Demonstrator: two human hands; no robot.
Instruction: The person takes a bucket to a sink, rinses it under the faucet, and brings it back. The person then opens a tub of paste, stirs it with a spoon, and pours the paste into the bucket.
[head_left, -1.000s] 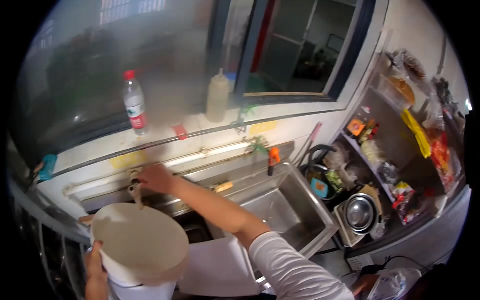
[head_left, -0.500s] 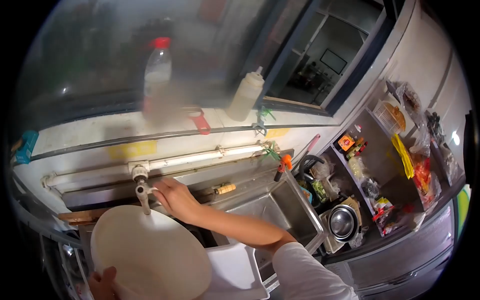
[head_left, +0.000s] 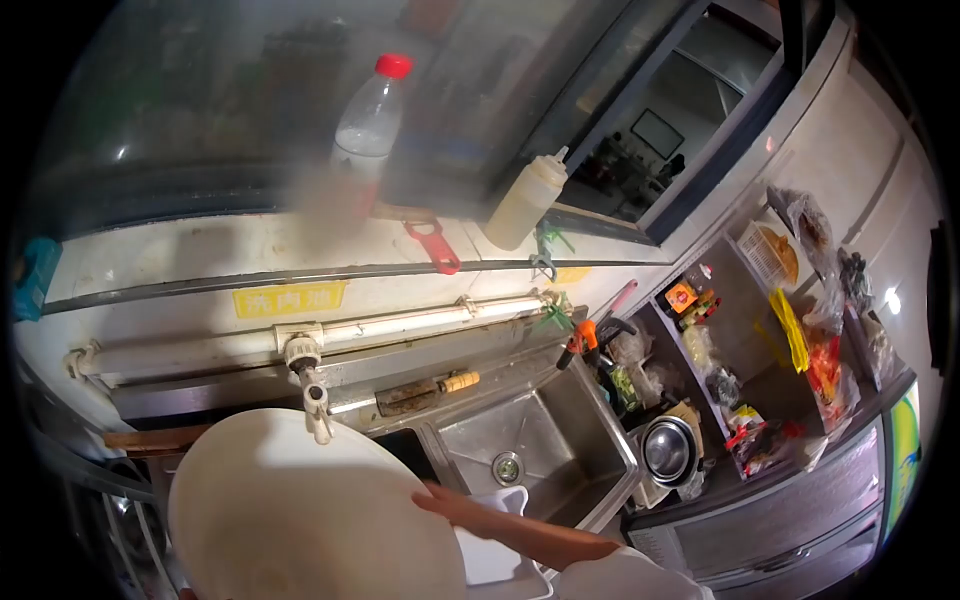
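A large white plastic tub (head_left: 310, 500) is tilted under the tap (head_left: 317, 400), its rim close beneath the spout. My right hand (head_left: 450, 508) grips the tub's right rim, with some of its fingers hidden behind the wall. Only a sliver of my left hand (head_left: 188, 594) shows at the bottom edge, against the tub's lower left rim. I cannot make out any water running from the spout. Below the right forearm lies a white tray (head_left: 490, 555), partly covered by the tub.
Right of the tub is a steel sink (head_left: 560, 430). A wooden-handled tool (head_left: 425, 395) lies along its back edge. On the ledge stand a red-capped bottle (head_left: 370, 130), a squeeze bottle (head_left: 527, 200) and a red peeler (head_left: 432, 247). Metal bowls (head_left: 668, 450) sit beside shelves holding bags.
My right hand has left the tap handle and moved down to the tub's right rim. The left hand has mostly dropped out of view. The camera view has shifted.
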